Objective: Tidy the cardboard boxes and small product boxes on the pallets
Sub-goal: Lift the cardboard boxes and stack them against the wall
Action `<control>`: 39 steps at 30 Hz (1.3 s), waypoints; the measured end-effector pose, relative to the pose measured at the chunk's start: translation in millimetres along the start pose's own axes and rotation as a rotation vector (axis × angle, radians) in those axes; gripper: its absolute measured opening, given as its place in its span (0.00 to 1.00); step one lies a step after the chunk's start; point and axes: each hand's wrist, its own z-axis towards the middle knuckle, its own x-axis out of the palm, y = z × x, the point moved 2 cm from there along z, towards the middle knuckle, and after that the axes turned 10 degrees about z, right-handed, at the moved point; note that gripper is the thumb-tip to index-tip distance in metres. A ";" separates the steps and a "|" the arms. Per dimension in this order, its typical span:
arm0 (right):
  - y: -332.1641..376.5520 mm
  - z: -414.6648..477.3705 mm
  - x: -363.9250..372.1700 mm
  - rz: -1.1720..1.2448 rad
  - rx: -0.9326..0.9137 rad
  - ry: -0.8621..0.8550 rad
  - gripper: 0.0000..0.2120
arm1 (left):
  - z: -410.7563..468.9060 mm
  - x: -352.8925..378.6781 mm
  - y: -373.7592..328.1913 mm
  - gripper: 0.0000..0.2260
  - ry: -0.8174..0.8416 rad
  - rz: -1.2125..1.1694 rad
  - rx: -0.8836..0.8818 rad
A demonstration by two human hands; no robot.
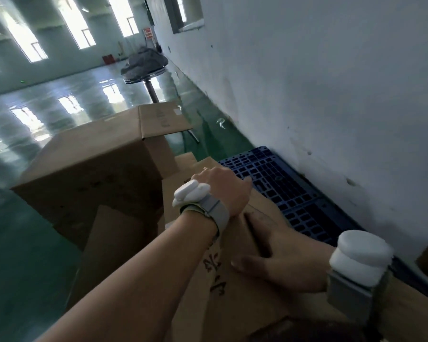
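Left hand (226,191) grips the far edge of the near cardboard box (235,287), right hand (282,260) lies flat on top; squaring it onto the blue pallet (282,183) looks next.

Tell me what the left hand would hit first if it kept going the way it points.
Probably the blue pallet: the left hand rests on the cardboard box, fingers curled over its far edge towards the pallet. Depth is unclear.

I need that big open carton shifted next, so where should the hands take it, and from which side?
Probably by the two opposite side walls of the big carton, low down, reaching in from the near side. Its flaps stand loose and open, so they would likely bend rather than carry it.
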 end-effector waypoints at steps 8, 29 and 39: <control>-21.9 -13.4 -34.0 0.031 0.086 0.044 0.43 | 25.7 25.5 55.4 0.27 -0.054 -0.021 0.267; -63.5 -0.3 -17.9 -0.469 0.510 -0.114 0.51 | 62.1 2.2 85.3 0.23 -0.006 0.061 0.299; -97.4 -25.9 -48.8 -0.372 0.497 -0.267 0.28 | 42.3 32.2 -5.4 0.21 -0.045 -0.521 0.453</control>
